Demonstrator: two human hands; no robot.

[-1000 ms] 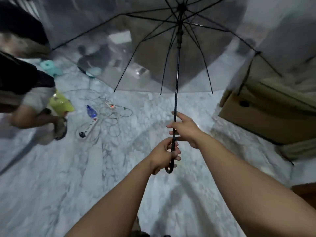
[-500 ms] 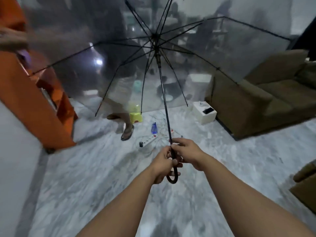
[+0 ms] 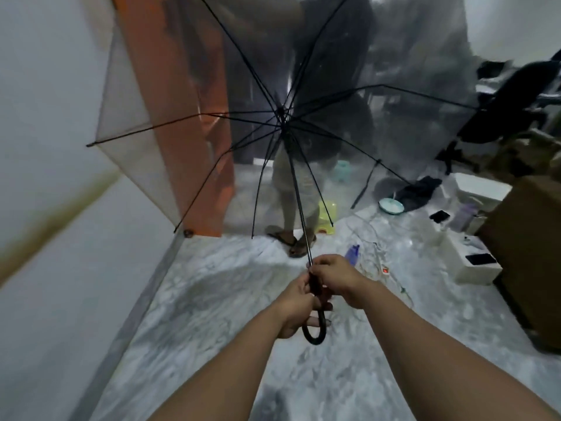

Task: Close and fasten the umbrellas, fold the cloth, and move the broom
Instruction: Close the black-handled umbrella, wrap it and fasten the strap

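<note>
From the head view, a second person's sandalled feet [image 3: 291, 240] stand at twelve o'clock behind the clear canopy, with a yellow stool [image 3: 326, 215] beside them, a blue bottle [image 3: 352, 253] and a power strip [image 3: 383, 268] at one o'clock, and white boxes [image 3: 472, 262] at two o'clock. The marble floor [image 3: 218, 299] meets a white wall [image 3: 45, 117] and an orange door [image 3: 179, 117] at ten o'clock. The open transparent umbrella [image 3: 283, 123] points forward; the left hand [image 3: 296, 305] grips its hooked handle, fingers curled around, and the right hand [image 3: 337, 276] pinches the shaft just above.
</note>
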